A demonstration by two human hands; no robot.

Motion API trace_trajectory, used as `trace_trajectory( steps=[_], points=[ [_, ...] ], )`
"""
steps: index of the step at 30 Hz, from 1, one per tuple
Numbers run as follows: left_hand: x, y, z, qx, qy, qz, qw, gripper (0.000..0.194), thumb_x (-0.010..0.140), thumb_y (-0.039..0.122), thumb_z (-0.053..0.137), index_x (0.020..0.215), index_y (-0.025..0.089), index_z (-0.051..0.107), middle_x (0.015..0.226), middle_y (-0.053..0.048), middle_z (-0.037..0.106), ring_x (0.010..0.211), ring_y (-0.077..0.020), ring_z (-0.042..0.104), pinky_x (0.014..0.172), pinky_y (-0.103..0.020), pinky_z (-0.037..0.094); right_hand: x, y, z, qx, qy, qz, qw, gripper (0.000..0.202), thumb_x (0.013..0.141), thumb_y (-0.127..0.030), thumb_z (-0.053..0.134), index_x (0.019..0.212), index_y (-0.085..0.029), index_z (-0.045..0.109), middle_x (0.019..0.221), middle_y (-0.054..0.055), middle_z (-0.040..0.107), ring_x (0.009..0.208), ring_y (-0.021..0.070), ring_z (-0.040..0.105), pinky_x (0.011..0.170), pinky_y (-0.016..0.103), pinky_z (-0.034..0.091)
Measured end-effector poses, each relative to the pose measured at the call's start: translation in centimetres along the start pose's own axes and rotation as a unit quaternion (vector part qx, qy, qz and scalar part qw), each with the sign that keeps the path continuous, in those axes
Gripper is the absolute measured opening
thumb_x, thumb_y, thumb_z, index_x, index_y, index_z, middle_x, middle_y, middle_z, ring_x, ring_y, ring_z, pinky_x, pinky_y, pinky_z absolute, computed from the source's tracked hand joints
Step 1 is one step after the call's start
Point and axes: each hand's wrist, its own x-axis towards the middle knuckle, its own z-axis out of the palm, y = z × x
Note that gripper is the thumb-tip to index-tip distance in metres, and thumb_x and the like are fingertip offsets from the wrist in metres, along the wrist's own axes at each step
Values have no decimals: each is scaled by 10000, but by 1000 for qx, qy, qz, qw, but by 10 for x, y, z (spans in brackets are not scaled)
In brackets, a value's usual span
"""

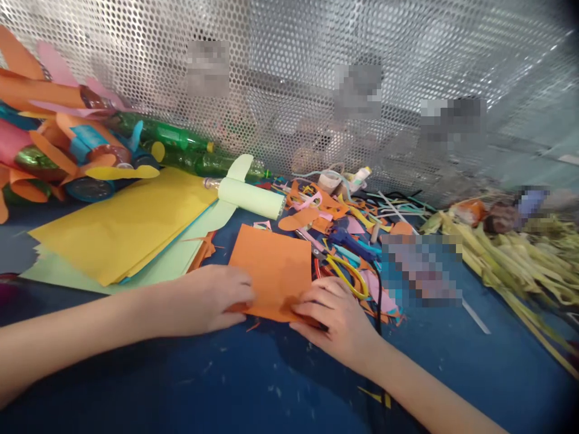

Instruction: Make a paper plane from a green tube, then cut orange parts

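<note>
Between my two hands lies a rectangle of orange paper, its near corners held on either side. My left hand pinches the left corner, which curls a little. At the right corner my right hand has its fingers bent over the edge, the thumb beneath. Just past my right hand are scissors with yellow and red handles, lying on paper scraps. Beyond the orange paper rests a plastic bottle wrapped in pale green paper with fin-shaped pieces on it.
Yellow paper sheets lie at left over green ones. Behind them are green bottles and several paper-wrapped bottles. Scraps and a glue gun with a black cord spread right. Dry husks lie far right, before a perforated metal screen.
</note>
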Motion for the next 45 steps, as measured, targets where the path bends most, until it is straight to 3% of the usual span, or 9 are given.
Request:
trace_trajectory(
  steps=[4,10,21,26,30,33,36,39,45],
  points=[
    [4,-14,-10,-87,-29,-50,995,140,797,275,517,818,218,643,763,4,627,732,-146,555,678,-237,386,-1,0,4,23,3,51,998,164,863,-304,499,854,-208,632,772,39,649,773,178,568,738,333,414],
    [6,-35,-15,-106,-60,-119,985,151,768,308,521,790,215,637,721,21,621,635,-123,541,578,-211,359,-3,0,11,44,25,164,985,113,842,-277,518,932,-219,483,853,40,626,779,186,602,687,293,453],
    [9,-27,-8,-41,-43,-153,987,104,787,252,493,726,182,540,725,1,557,661,-141,514,577,-233,341,-1,0,15,-32,6,142,989,91,877,-267,461,923,-210,515,831,47,622,738,185,603,657,289,453],
    [3,-29,3,-4,3,-118,993,115,835,245,463,772,173,527,767,-10,571,714,-155,539,629,-250,380,1,-2,14,-68,-27,129,989,183,905,-272,399,892,-193,564,795,51,583,715,179,581,643,294,446],
    [-3,-15,10,122,62,-83,987,173,874,203,389,946,148,536,864,-66,583,779,-193,563,712,-315,414,2,-2,13,-55,-44,121,990,213,916,-264,384,894,-200,586,799,44,566,730,164,570,660,281,442],
    [-3,9,22,211,89,-74,971,355,840,131,400,1189,163,461,1163,-131,526,1090,-270,479,881,-392,371,2,-1,14,-53,-46,120,990,209,917,-257,385,885,-201,584,789,39,560,721,162,562,650,280,436],
    [-3,33,44,212,95,5,973,481,864,190,389,1337,152,311,1407,-96,336,1286,-242,284,1034,-367,240,2,-1,15,-50,-45,118,991,183,912,-244,398,881,-202,574,792,33,562,714,161,557,649,280,432],
    [-6,47,62,165,57,18,985,603,882,392,367,1398,147,173,1460,-71,235,1324,-213,217,1074,-348,179,2,-2,16,-48,-37,118,991,145,902,-219,418,893,-207,562,814,28,574,739,164,561,678,287,433],
    [-11,48,65,120,29,-9,992,654,889,464,307,1413,153,69,1475,-70,144,1340,-208,173,1096,-365,112,1,-2,16,-46,-27,114,992,137,898,-202,420,868,-204,554,808,25,590,751,165,567,691,291,431]
  ],
)
